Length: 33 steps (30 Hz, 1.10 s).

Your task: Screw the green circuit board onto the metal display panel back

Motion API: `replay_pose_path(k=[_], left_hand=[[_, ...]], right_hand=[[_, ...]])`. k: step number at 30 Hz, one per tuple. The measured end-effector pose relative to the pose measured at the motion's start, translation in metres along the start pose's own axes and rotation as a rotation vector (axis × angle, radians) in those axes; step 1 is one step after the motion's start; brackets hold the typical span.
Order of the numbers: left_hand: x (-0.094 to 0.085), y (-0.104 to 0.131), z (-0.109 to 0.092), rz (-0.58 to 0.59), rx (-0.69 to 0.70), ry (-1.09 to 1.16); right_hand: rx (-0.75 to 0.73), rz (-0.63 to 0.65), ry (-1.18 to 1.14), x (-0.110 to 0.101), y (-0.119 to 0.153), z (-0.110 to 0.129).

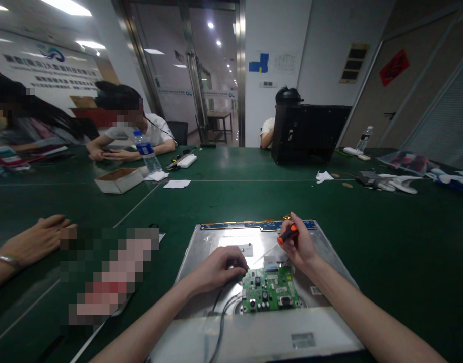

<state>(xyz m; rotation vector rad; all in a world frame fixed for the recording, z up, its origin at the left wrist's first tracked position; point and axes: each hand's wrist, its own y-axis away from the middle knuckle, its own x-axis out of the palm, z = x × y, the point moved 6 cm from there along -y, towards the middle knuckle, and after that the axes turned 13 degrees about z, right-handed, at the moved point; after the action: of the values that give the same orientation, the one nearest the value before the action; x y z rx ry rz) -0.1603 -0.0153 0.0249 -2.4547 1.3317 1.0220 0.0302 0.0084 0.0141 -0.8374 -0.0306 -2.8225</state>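
My right hand [299,244] grips a screwdriver [288,234] by its orange and black handle. The thin shaft slants down and left, with its tip close to the upper left corner of a green circuit board [269,290]. Beside that same corner, the fingers of my left hand [224,267] are curled and pinched together; whatever lies between them is hidden. The board sits on a silvery flat display panel [330,302]. A narrow blue circuit strip [235,226] runs along the panel's far edge. Grey cables [222,322] lead from the board's left side towards me.
Another person's hand [35,237] rests on the green table [216,199] at left, near a blurred-out flat item [114,272]. Farther off are a cardboard box [120,180], a water bottle [146,154], paper scraps [176,184] and a black monitor [310,133]. Several people sit around the table.
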Motion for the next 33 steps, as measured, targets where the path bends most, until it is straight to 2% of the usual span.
replay_pose_path(k=[5,10,14,19,22,26,29,33], left_hand=[[0.001,-0.001,0.002,-0.004,0.016,0.010],[-0.001,0.001,-0.001,-0.009,0.035,0.015],[-0.001,0.002,-0.004,-0.002,0.048,0.023],[-0.001,0.002,-0.003,-0.008,0.041,0.031],[-0.001,0.002,-0.001,-0.014,0.032,0.038],[0.000,0.001,0.002,-0.018,0.017,0.044],[0.001,0.000,0.004,-0.024,0.006,0.044],[0.002,-0.002,0.005,-0.025,0.003,0.043]], right_hand=[[-0.121,-0.043,0.018,0.018,-0.005,0.015],[-0.167,-0.044,0.134,0.038,-0.016,0.011],[-0.215,-0.058,0.241,0.041,-0.013,0.009],[-0.291,-0.067,0.384,0.038,0.004,0.014],[-0.424,-0.056,0.643,0.045,0.017,0.021],[-0.684,0.053,1.053,0.066,0.035,0.018],[-0.794,0.103,1.199,0.075,0.043,0.011],[-0.835,0.133,1.270,0.079,0.046,0.009]])
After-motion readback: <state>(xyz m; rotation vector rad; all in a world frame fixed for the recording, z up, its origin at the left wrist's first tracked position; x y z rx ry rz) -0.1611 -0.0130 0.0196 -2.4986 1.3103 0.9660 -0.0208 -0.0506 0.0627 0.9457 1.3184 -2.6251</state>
